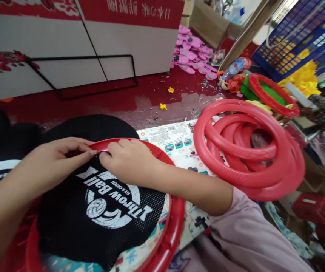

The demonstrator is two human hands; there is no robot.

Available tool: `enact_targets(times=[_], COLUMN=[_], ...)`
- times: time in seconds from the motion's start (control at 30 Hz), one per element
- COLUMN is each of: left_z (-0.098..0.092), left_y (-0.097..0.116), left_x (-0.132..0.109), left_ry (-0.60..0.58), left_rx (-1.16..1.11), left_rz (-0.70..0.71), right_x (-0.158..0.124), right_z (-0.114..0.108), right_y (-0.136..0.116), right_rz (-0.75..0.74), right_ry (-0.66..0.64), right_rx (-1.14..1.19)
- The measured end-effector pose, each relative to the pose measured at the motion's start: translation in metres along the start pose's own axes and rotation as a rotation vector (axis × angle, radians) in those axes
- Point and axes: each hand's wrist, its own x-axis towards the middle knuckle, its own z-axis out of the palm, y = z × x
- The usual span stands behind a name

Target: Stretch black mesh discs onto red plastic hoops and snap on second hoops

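Observation:
A red plastic ring (176, 219) lies in front of me with a round black mesh cloth (66, 223) inside it. White "Throw Ball" lettering is printed on the cloth. Along the near right, a gap separates the cloth from the ring. At the ring's far rim, my left hand (51, 162) pinches the cloth's edge between thumb and fingers. Close beside it, my right hand (131, 160) is closed over the rim, its thumb and curled fingers on the cloth edge. The fingertips partly hide the spot where cloth meets ring.
Several red rings (244, 151) are piled at the right on a printed cardboard sheet (165, 138). More black cloth discs (94, 126) lie behind and left. A white and red box (80, 41) stands at the back, near pink pieces (190, 51) and a blue crate (298, 37).

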Motion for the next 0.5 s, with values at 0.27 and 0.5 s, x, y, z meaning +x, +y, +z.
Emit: enact_targets(times=[0.27, 0.5], left_z=[-0.007, 0.004], left_y=[-0.018, 0.007], left_x=[-0.003, -0.047], left_ry=[0.021, 0.179], left_rx=[0.105, 0.206], left_rz=[0.173, 0.128], right_x=[-0.001, -0.002], right_z=[-0.015, -0.012], right_y=[0.004, 0.005], right_rz=[-0.012, 0.013], right_ry=[-0.095, -0.086], right_rx=[0.087, 0.138])
